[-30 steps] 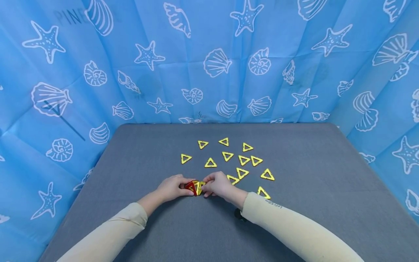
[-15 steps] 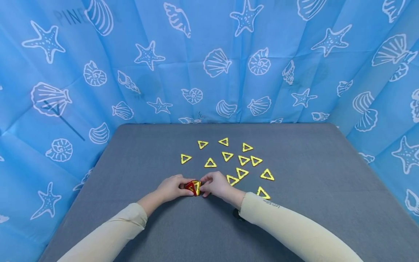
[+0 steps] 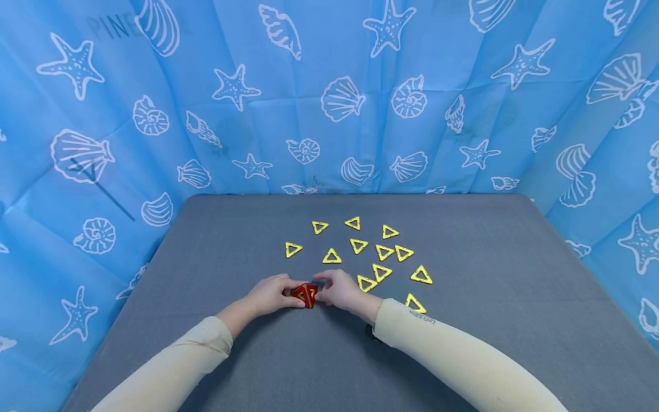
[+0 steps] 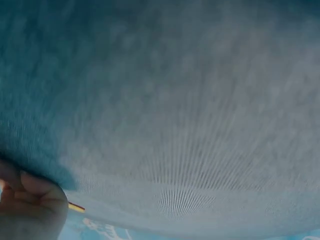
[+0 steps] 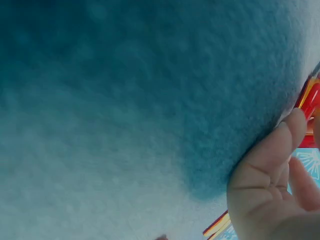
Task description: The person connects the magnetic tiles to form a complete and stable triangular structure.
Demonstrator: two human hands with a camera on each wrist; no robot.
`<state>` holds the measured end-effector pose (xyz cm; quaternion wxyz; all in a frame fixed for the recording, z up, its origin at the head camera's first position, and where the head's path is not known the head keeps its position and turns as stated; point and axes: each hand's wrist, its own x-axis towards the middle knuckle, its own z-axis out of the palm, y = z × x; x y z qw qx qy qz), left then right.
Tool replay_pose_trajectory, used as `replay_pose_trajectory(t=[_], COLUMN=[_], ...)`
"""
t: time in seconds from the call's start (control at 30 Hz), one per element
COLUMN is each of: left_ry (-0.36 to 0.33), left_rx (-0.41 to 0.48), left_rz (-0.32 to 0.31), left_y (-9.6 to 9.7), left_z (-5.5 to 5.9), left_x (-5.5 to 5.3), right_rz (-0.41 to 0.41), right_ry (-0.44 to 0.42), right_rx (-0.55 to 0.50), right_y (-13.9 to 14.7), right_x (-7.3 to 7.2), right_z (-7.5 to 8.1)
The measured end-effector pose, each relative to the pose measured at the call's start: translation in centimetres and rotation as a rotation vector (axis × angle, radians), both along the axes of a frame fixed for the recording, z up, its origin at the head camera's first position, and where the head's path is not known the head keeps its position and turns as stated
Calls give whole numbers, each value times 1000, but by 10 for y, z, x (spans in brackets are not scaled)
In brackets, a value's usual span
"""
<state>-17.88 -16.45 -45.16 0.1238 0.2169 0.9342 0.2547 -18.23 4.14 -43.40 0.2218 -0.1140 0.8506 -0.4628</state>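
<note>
In the head view, a small pyramid of triangular magnetic tiles (image 3: 307, 294) stands on the grey table, its red faces towards me. My left hand (image 3: 272, 294) grips its left side between thumb and fingers. On the right side, the thumb and fingers of my right hand (image 3: 340, 290) pinch the same pyramid. The right wrist view shows its red and yellow edge (image 5: 310, 102) at the right hand's fingertips. Only part of my left hand (image 4: 35, 205) appears in the left wrist view, and its fingertips are hidden there. The pyramid's far side is hidden.
Several loose yellow triangular tiles lie flat beyond the hands, among them one near the left hand (image 3: 293, 249) and one by the right sleeve (image 3: 415, 304). The grey table (image 3: 231, 229) ends at a blue curtain (image 3: 288, 126) with white shells and starfish.
The right hand has moved slightly left, bringing a tile against the others; the pyramid's right side now shows red where yellow showed before. The left hand has kept its hold.
</note>
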Motion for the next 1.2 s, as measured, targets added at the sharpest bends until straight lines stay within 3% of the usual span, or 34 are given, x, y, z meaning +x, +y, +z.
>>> replay_pose_trajectory(t=[0.1, 0.17, 0.3, 0.4, 0.67, 0.97, 1.2], left_ry=[-47, -64, -50, -38, -48, 32, 10], left_rx=[23, 55, 130, 143, 161, 15, 69], left_rz=[18, 61, 178, 221, 226, 243, 247], left_y=[0, 0, 0, 1, 8, 19, 18], left_z=[2, 1, 0, 0, 4, 2, -2], left_x=[-3, -3, 1, 7, 15, 14, 10], right_rz=[10, -3, 3, 28, -31, -86, -148], right_ry=[-5, -20, -31, -29, -32, -69, -127], right_rx=[23, 29, 44, 58, 70, 57, 25], right_y=[-1, -2, -1, -1, -1, -2, -3], right_x=[-1, -2, -2, -4, -5, -5, -7], right_z=[0, -1, -1, -1, -2, -1, -3])
